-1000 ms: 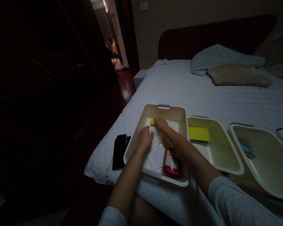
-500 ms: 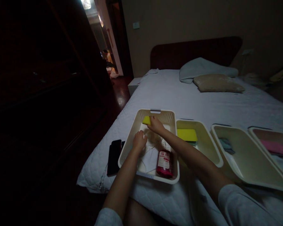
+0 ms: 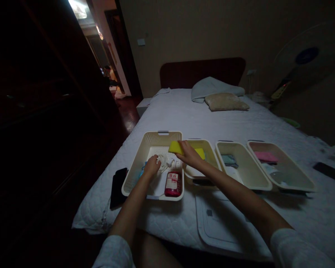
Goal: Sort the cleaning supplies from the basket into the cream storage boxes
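My right hand (image 3: pixel 188 152) pinches a yellow sponge (image 3: pixel 175 147) over the wall between the large cream basket (image 3: pixel 131 169) and the smaller bin (image 3: pixel 216 158) beside it. Another yellow piece (image 3: pixel 200 153) lies inside that bin, partly hidden by my right hand. My left hand (image 3: pixel 152 166) is inside the large basket, fingers apart and nothing visible in them. Close to its fingertips is a white, crumpled, string-like bundle (image 3: pixel 164 162). A red bottle with a white label (image 3: pixel 173 184) rests at the basket's near right corner. Something blue (image 3: pixel 141 170) shows partly behind my left hand.
Two more cream bins stand to the right, one with a grey-green cloth (image 3: pixel 229 160), one with a pink cloth (image 3: pixel 265 156). A pale lid (image 3: pixel 226 223) lies in front. A black phone-like object (image 3: pixel 118 188) is left of the basket. Pillows (image 3: pixel 226 102) lie farther back.
My right hand has carried the yellow sponge rightward, from inside the large basket to its right wall. My left hand stays in the basket. The view has turned right, showing more bins and the lid.
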Demonstrator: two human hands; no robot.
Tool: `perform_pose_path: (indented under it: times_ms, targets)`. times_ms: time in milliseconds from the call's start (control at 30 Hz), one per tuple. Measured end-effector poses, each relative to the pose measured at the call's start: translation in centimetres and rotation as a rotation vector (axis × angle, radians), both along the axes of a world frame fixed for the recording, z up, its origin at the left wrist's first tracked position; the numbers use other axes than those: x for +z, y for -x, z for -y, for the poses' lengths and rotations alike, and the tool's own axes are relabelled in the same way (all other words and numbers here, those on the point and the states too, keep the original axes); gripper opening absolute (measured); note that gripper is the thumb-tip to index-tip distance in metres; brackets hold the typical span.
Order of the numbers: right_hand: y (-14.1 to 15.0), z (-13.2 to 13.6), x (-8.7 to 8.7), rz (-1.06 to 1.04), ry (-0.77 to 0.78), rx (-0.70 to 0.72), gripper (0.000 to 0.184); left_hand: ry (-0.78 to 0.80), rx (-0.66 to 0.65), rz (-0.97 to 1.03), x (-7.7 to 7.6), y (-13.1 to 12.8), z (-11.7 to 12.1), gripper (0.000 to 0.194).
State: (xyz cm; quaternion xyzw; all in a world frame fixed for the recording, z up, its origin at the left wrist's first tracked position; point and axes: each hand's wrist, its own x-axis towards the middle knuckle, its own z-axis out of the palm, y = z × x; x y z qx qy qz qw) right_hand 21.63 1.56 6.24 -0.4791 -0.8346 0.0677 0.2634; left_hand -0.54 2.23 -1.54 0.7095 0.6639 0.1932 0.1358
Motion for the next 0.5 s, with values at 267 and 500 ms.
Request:
perform_pose_path:
  times_ms: [267,500]
  targets:
    - [-10.5,5.1,-0.7,-0.110,-0.031,-0.140,0.052,-0.158,-0.077,0.090,2.9,-2.9,1.2,0.026]
    - [-19.4,8.0,-1.2,-0.182,-0.100,-0.331,0.051,-0.334,-0.171,0.188,5.7,-11.3,2.4,0.023]
